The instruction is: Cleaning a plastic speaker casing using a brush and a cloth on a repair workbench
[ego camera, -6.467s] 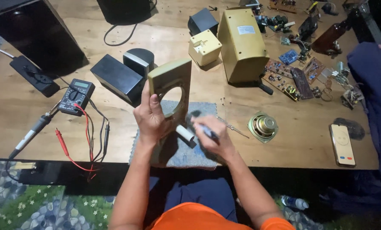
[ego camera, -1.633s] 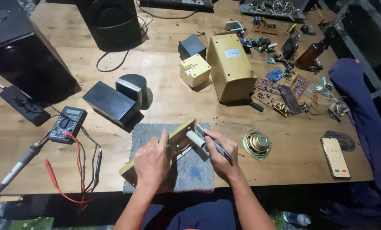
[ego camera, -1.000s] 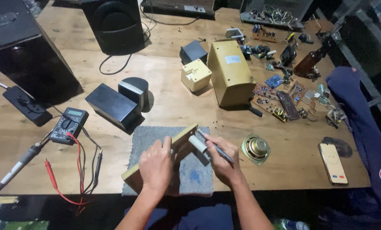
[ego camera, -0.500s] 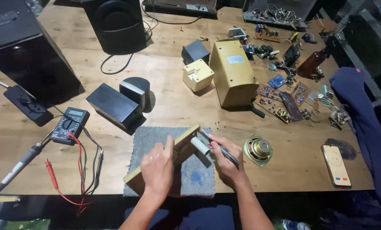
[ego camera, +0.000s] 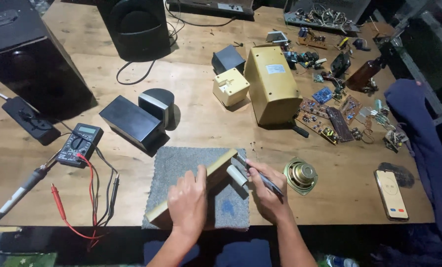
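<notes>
Since the earliest frame the wooden panel (ego camera: 216, 173) has come down from standing upright in the left hand (ego camera: 189, 202) to lying on the grey mat (ego camera: 181, 163); over the last second it has hardly shifted. The left hand now lies flat on top of the panel, fingers spread, pressing it to the mat, not wrapped around it. The right hand (ego camera: 265, 195), just right of the left, has its grip closed on a thin tool (ego camera: 260, 174), probably a screwdriver, though the tip is too small to be sure. The tool slants up and left to the panel's far end, beside a white cylinder (ego camera: 237, 175) that sits against the panel between the two hands. A round speaker (ego camera: 300, 175) lies on the table (ego camera: 201, 123) just right of the right hand, a phone (ego camera: 391, 194) farther right. Well left of the left hand lie a multimeter (ego camera: 80, 144) and its red and black leads (ego camera: 90, 193).
</notes>
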